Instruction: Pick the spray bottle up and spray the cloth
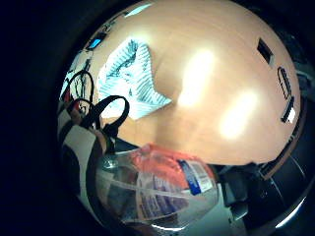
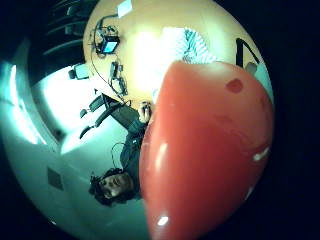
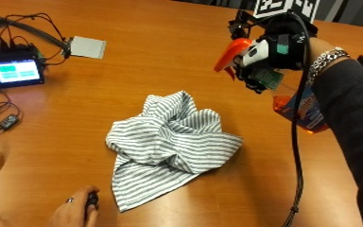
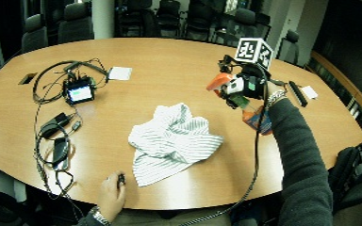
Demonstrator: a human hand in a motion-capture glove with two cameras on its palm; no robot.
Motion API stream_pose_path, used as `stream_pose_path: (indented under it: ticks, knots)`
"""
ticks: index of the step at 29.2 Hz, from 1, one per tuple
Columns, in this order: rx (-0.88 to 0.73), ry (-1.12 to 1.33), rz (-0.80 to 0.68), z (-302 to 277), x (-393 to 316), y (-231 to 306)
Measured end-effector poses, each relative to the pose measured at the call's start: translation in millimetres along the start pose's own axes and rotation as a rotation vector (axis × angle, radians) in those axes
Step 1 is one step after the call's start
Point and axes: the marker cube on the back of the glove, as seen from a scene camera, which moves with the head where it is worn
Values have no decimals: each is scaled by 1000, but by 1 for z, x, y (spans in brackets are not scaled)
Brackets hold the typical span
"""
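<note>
A crumpled grey-and-white striped cloth (image 3: 172, 142) lies on the wooden table (image 3: 156, 52). My gloved right hand (image 3: 281, 45) grips a spray bottle (image 3: 301, 111) in the air above the table, to the right of the cloth. The bottle's orange nozzle (image 3: 230, 53) points left and down toward the cloth. Its clear body with orange liquid and a blue label (image 1: 165, 184) fills the little finger side view, with the cloth (image 1: 130, 78) beyond it. The orange spray head (image 2: 207, 150) fills the thumb side view. In the wide view the bottle (image 4: 256, 117) hangs right of the cloth (image 4: 171, 141).
A small screen device (image 3: 12, 71) with cables sits at the table's left edge, with a grey card (image 3: 87, 46) beside it. The person's bare left hand (image 3: 76, 212) rests on the near edge holding a small black object. Flat black items (image 4: 297, 92) lie at the far right.
</note>
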Motion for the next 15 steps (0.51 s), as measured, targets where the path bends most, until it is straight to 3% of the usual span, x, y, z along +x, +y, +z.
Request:
stream_pose_path:
  ticks: [10, 15]
  knots:
    - [-371, 263, 317, 49, -17, -27]
    - [-487, 387, 402, 78, -13, -39]
